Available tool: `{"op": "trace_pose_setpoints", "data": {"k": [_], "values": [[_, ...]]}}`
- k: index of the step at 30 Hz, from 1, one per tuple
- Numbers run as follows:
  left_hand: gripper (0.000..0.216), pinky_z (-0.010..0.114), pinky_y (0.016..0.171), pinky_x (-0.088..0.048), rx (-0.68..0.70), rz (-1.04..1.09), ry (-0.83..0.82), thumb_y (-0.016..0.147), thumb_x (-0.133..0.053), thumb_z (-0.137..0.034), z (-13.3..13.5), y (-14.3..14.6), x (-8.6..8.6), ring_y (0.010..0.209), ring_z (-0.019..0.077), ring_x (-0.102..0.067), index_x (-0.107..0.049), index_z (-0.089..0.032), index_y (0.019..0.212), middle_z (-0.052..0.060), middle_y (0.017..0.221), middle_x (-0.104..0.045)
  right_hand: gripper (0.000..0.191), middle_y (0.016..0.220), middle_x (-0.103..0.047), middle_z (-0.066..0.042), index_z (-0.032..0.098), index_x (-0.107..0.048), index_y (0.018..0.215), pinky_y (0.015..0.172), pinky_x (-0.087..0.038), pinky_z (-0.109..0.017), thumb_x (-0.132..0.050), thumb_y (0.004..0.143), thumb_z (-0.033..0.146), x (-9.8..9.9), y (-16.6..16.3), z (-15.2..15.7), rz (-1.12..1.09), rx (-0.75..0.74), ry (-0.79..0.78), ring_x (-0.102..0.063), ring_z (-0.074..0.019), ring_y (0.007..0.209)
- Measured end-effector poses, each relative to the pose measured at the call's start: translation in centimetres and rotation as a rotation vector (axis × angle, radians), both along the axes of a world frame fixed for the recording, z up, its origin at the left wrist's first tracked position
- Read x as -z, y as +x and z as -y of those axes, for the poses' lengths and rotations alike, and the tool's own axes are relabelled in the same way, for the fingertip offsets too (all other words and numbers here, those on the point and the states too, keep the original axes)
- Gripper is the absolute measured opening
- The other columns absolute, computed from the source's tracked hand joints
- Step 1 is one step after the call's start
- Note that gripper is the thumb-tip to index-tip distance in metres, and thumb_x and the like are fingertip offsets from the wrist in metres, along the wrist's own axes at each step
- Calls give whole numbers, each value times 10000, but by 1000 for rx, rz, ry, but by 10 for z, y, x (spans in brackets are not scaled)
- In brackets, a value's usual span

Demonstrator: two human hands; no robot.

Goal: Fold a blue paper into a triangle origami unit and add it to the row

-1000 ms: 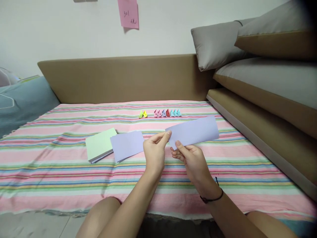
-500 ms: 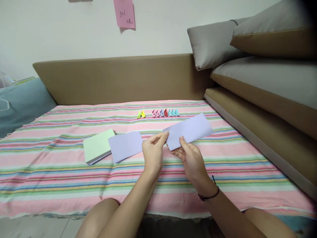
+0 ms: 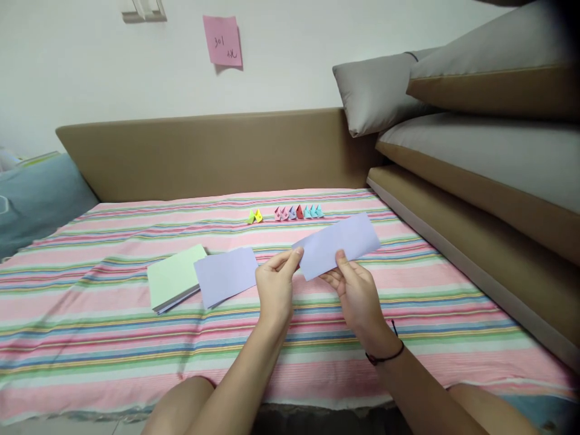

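A long strip of pale purple paper (image 3: pixel 353 237) is held above the striped cloth, tilted up to the right. My left hand (image 3: pixel 275 284) pinches its left end between thumb and fingers. My right hand (image 3: pixel 356 290) grips its lower edge, thumb on top and fingers underneath. Left of my hands lie some purple paper sheets (image 3: pixel 226 275), slightly fanned. They touch a thicker stack of paper with a light green sheet (image 3: pixel 176 275) on top. Beyond the strip stands a row of small folded paper pieces (image 3: pixel 299 212) in pink, purple, red and blue, with a green and yellow pair (image 3: pixel 254 216) to the left.
The striped cloth (image 3: pixel 113 338) covers the seat under everything. A brown backrest (image 3: pixel 212 157) runs along the back, and grey and brown cushions (image 3: pixel 480 145) are piled at the right. On the wall hangs a pink note (image 3: pixel 222 41); a blue cushion (image 3: pixel 45 196) sits far left.
The view has tilted up a little. My right hand has slid along the paper strip's lower edge, away from my left hand. Both hands still hold the strip.
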State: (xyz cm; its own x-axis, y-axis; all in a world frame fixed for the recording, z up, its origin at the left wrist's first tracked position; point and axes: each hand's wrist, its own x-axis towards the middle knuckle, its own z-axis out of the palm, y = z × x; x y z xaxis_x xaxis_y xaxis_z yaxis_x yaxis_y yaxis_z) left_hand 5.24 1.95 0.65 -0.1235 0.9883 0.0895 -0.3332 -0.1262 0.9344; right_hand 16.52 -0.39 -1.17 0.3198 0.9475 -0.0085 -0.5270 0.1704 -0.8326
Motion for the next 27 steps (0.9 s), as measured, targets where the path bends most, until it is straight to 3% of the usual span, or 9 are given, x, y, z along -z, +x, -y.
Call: {"op": "trace_pose_setpoints", "data": {"k": [7, 16, 27], "values": [[186, 277, 750, -509, -7, 36, -30, 639, -761, -313, -2, -3, 0, 749, 149, -634, -746, -144, 714, 36, 763, -720, 376, 737, -707, -62, 140, -685, 770, 709, -555, -331, -694, 712, 512, -2, 10, -2, 38, 53, 31, -670, -188, 723], [198, 264, 741, -491, -11, 41, -28, 619, -775, -317, -9, -12, 1, 751, 137, -610, -748, -145, 714, 34, 769, -704, 286, 644, -679, -24, 153, -659, 628, 715, -554, -292, -735, 702, 419, -6, 23, -4, 94, 137, 44, -652, -140, 642], [211, 236, 595, -377, -7, -65, 161, 646, -751, -322, -18, -34, -9, 587, 96, -439, -658, -157, 553, -21, 560, -521, 233, 650, -703, -43, 168, -712, 678, 745, -553, -382, -723, 712, 399, -3, 15, 4, 246, 238, 118, -678, -198, 666]]}}
